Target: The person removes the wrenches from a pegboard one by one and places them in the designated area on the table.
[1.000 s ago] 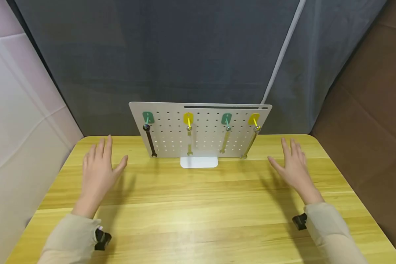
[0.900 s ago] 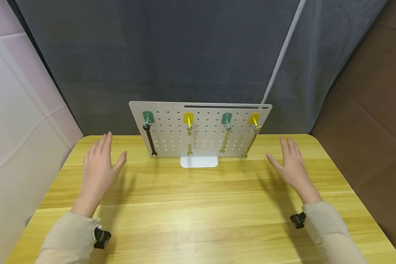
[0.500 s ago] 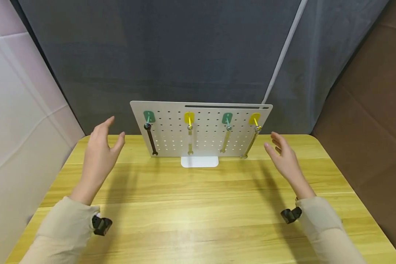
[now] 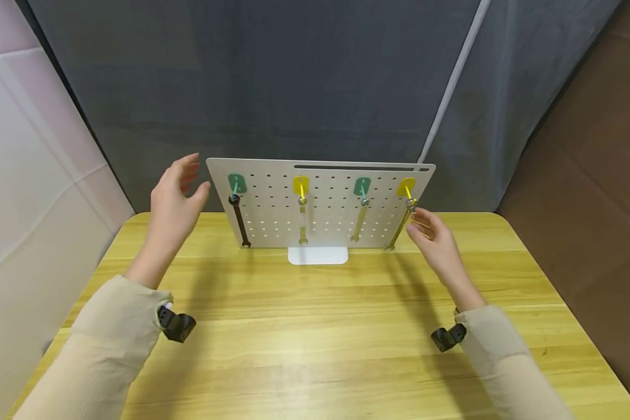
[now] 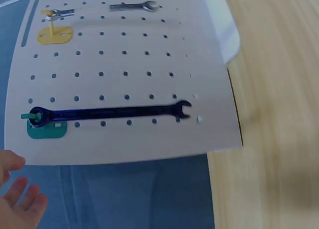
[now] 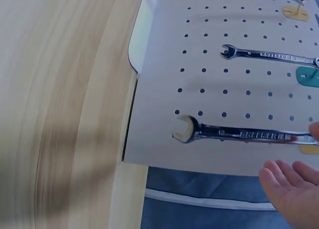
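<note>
Combination wrenches hang by their ring ends on hooks of a white pegboard. The dark wrench is at the far left, on a green hook. Off the board's left edge is my left hand, fingers bent loosely and holding nothing. My right hand is beside the rightmost silver wrench, which hangs from a yellow hook. One fingertip overlaps that wrench's shank in the right wrist view; whether it touches I cannot tell. Two silver wrenches, a left one and a right one, hang between.
The pegboard stands on a white base near the back of a wooden table. Behind it hangs a dark grey curtain with a pale pole. Light fabric is at left, brown fabric at right.
My left hand has moved up and right toward the board's left edge, its fingers bending more. My right hand has moved left to the rightmost wrench. The wrenches hang as before.
</note>
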### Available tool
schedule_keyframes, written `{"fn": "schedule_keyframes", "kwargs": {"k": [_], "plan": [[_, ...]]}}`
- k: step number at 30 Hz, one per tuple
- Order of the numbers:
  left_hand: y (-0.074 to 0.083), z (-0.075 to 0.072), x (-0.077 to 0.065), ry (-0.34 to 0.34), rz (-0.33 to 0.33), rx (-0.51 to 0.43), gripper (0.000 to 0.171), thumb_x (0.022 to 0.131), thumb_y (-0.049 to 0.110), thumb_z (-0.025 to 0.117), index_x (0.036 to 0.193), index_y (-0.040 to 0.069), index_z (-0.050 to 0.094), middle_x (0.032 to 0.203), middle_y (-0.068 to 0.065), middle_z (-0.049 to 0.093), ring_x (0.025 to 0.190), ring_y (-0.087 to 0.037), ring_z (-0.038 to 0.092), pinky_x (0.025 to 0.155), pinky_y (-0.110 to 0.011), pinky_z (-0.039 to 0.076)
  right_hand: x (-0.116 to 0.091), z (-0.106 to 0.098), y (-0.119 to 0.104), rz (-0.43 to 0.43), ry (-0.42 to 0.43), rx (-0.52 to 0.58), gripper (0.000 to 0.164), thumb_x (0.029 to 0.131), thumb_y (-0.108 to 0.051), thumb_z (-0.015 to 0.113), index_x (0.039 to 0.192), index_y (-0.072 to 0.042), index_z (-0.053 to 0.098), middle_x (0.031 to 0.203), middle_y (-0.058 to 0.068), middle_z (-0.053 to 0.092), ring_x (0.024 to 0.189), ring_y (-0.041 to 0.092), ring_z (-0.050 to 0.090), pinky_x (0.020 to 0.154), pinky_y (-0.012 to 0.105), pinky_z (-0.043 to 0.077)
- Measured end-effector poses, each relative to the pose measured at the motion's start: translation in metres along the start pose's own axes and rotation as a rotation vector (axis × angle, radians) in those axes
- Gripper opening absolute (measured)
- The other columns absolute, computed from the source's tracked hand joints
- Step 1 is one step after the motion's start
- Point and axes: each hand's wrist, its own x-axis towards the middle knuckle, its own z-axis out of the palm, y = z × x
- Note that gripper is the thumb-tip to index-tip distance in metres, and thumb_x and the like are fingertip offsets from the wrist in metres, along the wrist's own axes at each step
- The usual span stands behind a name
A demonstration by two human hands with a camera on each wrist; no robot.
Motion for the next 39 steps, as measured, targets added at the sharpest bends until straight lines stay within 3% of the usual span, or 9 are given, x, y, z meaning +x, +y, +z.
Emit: {"fn": "schedule_keyframes", "kwargs": {"k": [6, 14, 23, 27, 33, 39], "plan": [[0.001, 0.005, 0.009, -0.019, -0.044, -0.042, 0.052, 0.095, 0.008, 0.055, 0.144, 0.011, 0.038, 0.141, -0.019, 0.048, 0.13, -0.035, 0.047, 0.107, -0.048, 0.039, 0.004, 0.006, 0.001, 0.037, 0.016, 0.05, 0.051, 0.098, -0.004, 0.048, 0.146, 0.003, 0.029, 0.146, 0.024, 0.04, 0.134, 0.035, 0.042, 0.111, 0.044, 0.035], [0.009, 0.01, 0.017, 0.036, -0.037, -0.082, 0.04, 0.095, 0.01, 0.057, 0.134, 0.008, 0.049, 0.135, -0.018, 0.055, 0.123, -0.031, 0.054, 0.104, -0.045, 0.043, 0.006, 0.009, 0.007, 0.021, 0.006, -0.005, 0.043, 0.1, -0.008, 0.047, 0.141, 0.004, 0.038, 0.136, 0.024, 0.047, 0.126, 0.032, 0.048, 0.105, 0.037, 0.039], [0.011, 0.015, 0.022, 0.069, -0.088, -0.031, 0.032, 0.096, 0.021, 0.058, 0.125, 0.008, 0.058, 0.123, -0.015, 0.06, 0.107, -0.024, 0.059, 0.09, -0.029, 0.047, 0.004, 0.01, 0.009, 0.04, 0.019, -0.028, 0.04, 0.1, -0.014, 0.05, 0.135, 0.004, 0.044, 0.133, 0.022, 0.05, 0.12, 0.029, 0.05, 0.098, 0.029, 0.042], [0.011, 0.018, 0.023, 0.075, -0.101, -0.024, 0.031, 0.096, 0.024, 0.057, 0.122, 0.008, 0.059, 0.118, -0.014, 0.057, 0.103, -0.022, 0.057, 0.082, -0.021, 0.044, 0.003, 0.01, 0.009, 0.059, 0.024, -0.04, 0.038, 0.1, -0.016, 0.051, 0.131, 0.004, 0.047, 0.131, 0.021, 0.051, 0.111, 0.018, 0.054, 0.095, 0.026, 0.043], [0.011, 0.021, 0.024, 0.113, -0.09, -0.021, 0.028, 0.095, 0.022, 0.057, 0.116, 0.004, 0.06, 0.114, -0.014, 0.059, 0.1, -0.023, 0.059, 0.078, -0.016, 0.042, 0.0, 0.007, 0.008, 0.069, 0.015, -0.009, 0.036, 0.099, -0.019, 0.052, 0.124, 0.006, 0.05, 0.114, 0.008, 0.057, 0.09, -0.006, 0.055, 0.088, 0.019, 0.048], [0.012, 0.022, 0.025, 0.125, -0.064, -0.006, 0.026, 0.095, 0.019, 0.057, 0.112, 0.0, 0.059, 0.113, -0.016, 0.061, 0.097, -0.024, 0.059, 0.074, -0.014, 0.041, -0.005, 0.003, 0.007, 0.054, -0.006, 0.068, 0.033, 0.099, -0.015, 0.052, 0.121, 0.01, 0.047, 0.096, -0.008, 0.055, 0.084, -0.007, 0.059, 0.08, 0.013, 0.051]]}}
